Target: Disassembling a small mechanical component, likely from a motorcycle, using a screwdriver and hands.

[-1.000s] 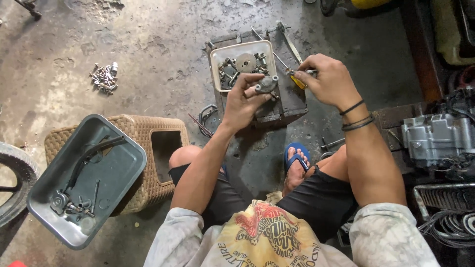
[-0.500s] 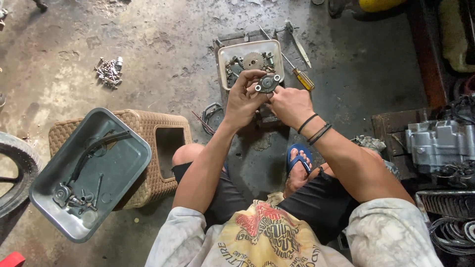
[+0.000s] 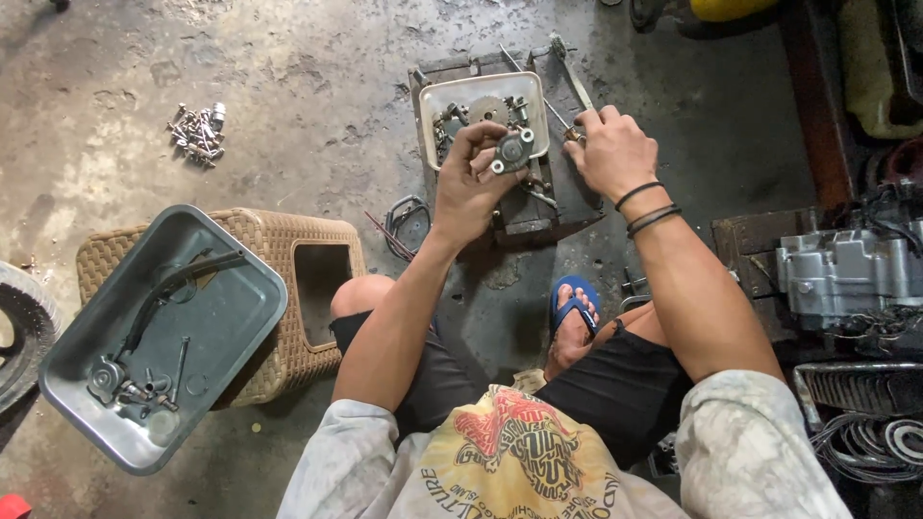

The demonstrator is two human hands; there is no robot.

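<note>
My left hand (image 3: 466, 183) is raised over the concrete floor and grips a small grey metal part with round bolt lugs (image 3: 511, 151). Just behind it lies a white tray (image 3: 481, 80) with gears and small pieces inside. My right hand (image 3: 613, 154), with dark bands at the wrist, is down to the right of that tray. Its fingers curl around the yellow-handled screwdriver (image 3: 575, 135), most of which the hand hides. The two hands are a short way apart.
A grey tray (image 3: 231, 298) with a hose and fittings rests on a wicker stool (image 3: 332, 245) at the left. Loose bolts (image 3: 197, 130) lie on the floor beyond. An engine block (image 3: 846, 274) and cables stand at the right, a tyre (image 3: 19, 332) at far left.
My right hand left the screwdriver on the floor, came over to the part in my left hand, then moved back right onto the screwdriver. The left hand kept hold of the part.
</note>
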